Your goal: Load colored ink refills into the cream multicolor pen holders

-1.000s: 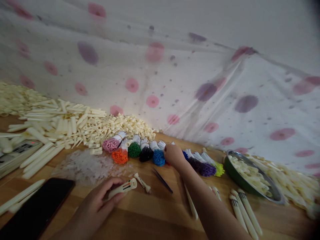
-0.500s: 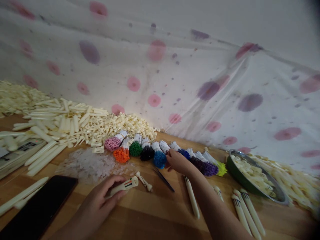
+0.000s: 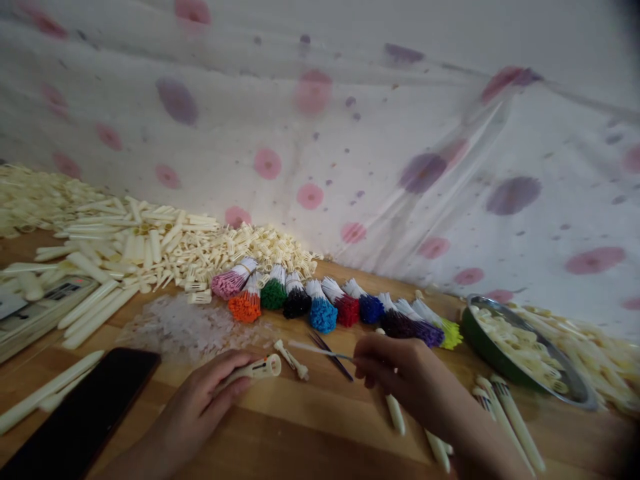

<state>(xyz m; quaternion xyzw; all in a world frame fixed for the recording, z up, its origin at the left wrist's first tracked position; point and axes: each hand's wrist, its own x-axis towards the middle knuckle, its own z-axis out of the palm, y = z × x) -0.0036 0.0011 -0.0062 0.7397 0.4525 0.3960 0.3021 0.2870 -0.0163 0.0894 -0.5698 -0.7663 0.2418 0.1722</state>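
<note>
My left hand (image 3: 210,393) is closed around a cream multicolour pen barrel (image 3: 259,368), its open end pointing right, with coloured marks in its slots. In my right hand (image 3: 387,363) a thin white ink refill (image 3: 320,349) is pinched near one end. Its free end points left toward the barrel, apart from it; the fingers hide the other end. Below the refill lie dark tweezers (image 3: 333,357) and a small cream plastic part (image 3: 291,361). Beyond them stand banded refill bundles, among them light blue (image 3: 323,313), red (image 3: 347,309) and orange (image 3: 245,307).
Cream pen parts (image 3: 150,240) are heaped at the back left, near clear plastic pieces (image 3: 185,327). A black phone (image 3: 85,413) lies front left. To the right are a green bowl (image 3: 473,333) of cream parts and several multicolour pens (image 3: 517,420).
My right hand has drawn back from the refill bundles toward me, now with one refill between its fingers. My left hand still holds the barrel, almost unmoved.
</note>
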